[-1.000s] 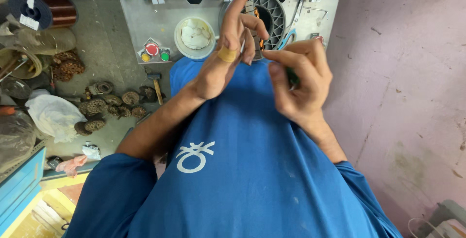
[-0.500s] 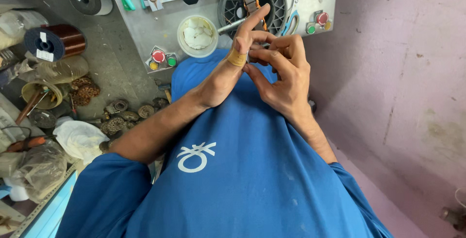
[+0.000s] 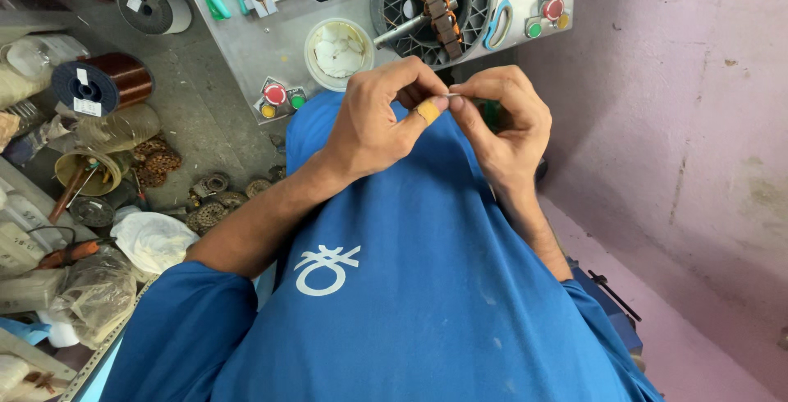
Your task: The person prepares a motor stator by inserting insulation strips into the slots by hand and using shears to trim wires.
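The left hand (image 3: 373, 127) and the right hand (image 3: 501, 119) met just in front of the person's chest, over the blue shirt (image 3: 410, 287). Their thumbs and forefingers were closed down to a pinch on a thin, pale sliver of something (image 3: 451, 95) — too small to tell whether it was wire or a strip. One left fingertip wore a yellow tape wrap (image 3: 428, 111). The other fingers of both hands were curled loosely, holding nothing that showed.

The risk, as a judgement: so slight a piece held only by fingertips could slip and drop into the person's lap, or bend if the two hands pulled unevenly.

Counted around them: one round dark stator form (image 3: 433, 0) with a metal rod on the grey machine panel (image 3: 246, 41), one white cup (image 3: 338, 49) beside it, two red buttons (image 3: 275, 93) — one at each side of the panel — and one copper wire spool (image 3: 103, 82) on the bench to the left. The small brownish windings (image 3: 205, 205) lay in a loose heap, too jumbled to count.
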